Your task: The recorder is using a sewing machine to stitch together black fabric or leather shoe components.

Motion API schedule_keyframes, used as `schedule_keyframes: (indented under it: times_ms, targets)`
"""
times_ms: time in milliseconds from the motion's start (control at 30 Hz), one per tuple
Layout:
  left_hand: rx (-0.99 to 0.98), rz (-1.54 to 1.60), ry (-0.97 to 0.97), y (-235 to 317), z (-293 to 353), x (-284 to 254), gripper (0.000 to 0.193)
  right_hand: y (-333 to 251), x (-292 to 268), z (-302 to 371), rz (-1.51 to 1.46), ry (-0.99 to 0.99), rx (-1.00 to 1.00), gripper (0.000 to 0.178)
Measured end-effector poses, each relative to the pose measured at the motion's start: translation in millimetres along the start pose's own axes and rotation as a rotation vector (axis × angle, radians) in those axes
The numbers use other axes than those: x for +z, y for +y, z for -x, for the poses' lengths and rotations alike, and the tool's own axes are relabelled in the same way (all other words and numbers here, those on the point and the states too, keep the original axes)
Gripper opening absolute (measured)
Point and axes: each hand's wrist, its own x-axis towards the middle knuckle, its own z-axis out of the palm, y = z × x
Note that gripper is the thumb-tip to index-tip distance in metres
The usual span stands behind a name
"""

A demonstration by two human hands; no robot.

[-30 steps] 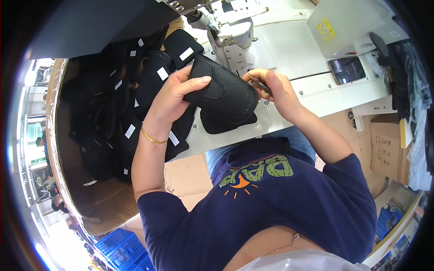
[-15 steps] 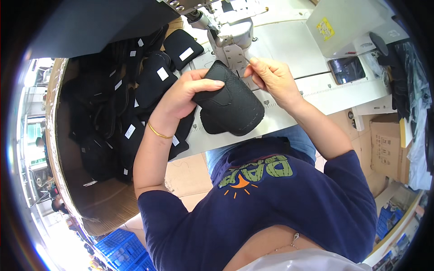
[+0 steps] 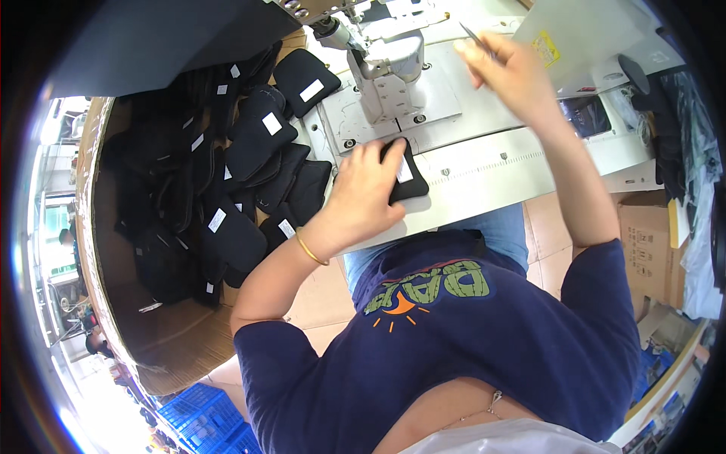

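Note:
A black padded fabric piece [image 3: 416, 186] with a white label lies at the front edge of the white sewing table. My left hand [image 3: 361, 189] is on it, fingers curled over its left part and hiding much of it. Up and to the right, my right hand [image 3: 510, 76] is closed round a thin pointed metal tool [image 3: 476, 36], held in the air over the table. Whether the tool is a pair of tweezers I cannot tell. Between the hands stands the metal post of a sewing machine [image 3: 389, 76].
At the left, a large cardboard box [image 3: 174, 362] holds many black fabric pieces [image 3: 234, 234] with white labels, heaped up to the table. A phone-like dark slab [image 3: 586, 116] lies at the right. Blue crates [image 3: 203, 416] stand on the floor at lower left.
My left hand has lowered the black piece from the air onto the table, its label now showing. My right hand has moved away up and right with the thin tool.

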Motion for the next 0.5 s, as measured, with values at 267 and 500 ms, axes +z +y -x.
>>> schedule_keyframes:
  times_ms: [267,500]
  targets:
    - [-0.236,1.722,0.265,-34.4,13.6,-6.5,0.041,16.9,72.2,67.5,-0.317,0.002,0.027,0.034]
    - [-0.302,1.807,0.462,-14.4,13.7,-21.0,0.041,-9.2,94.3,84.6,-0.224,0.018,-0.167,0.016]
